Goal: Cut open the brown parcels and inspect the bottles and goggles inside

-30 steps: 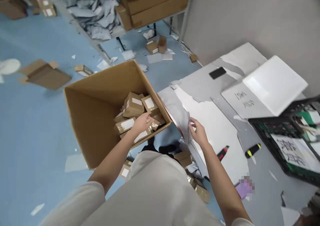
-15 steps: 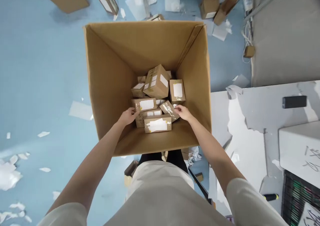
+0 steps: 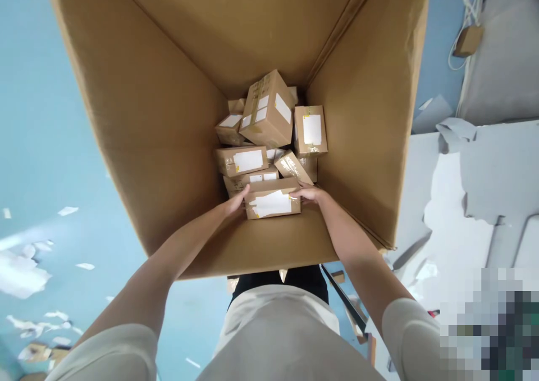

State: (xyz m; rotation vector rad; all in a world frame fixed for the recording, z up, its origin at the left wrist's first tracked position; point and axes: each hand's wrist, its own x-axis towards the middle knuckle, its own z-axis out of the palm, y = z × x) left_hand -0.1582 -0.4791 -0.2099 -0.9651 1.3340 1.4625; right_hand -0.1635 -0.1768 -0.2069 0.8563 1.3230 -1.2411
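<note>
Deep inside a large open carton [image 3: 138,117], both my hands are on the nearest small cardboard box [image 3: 273,205], which bears a torn white label. My left hand [image 3: 237,202] grips its left end, and my right hand [image 3: 309,193] grips its right end with the thumb on the front face. Behind it lie a labelled flat box [image 3: 244,160], a tilted taped box [image 3: 290,166] and a larger taped box [image 3: 269,114]. Against the right wall stands another labelled box [image 3: 311,131]. Several more boxes are partly hidden beneath these.
Paper scraps [image 3: 25,274] litter the blue floor [image 3: 50,162] on the left. On the right are a white surface with torn paper [image 3: 455,190], a grey panel [image 3: 505,55] and a white cable [image 3: 471,4] by a small brown block [image 3: 468,41]. The lower right corner is pixelated.
My view has moved closer over the carton. Both hands shifted from the boxes behind to the two ends of the nearest box and closed on it.
</note>
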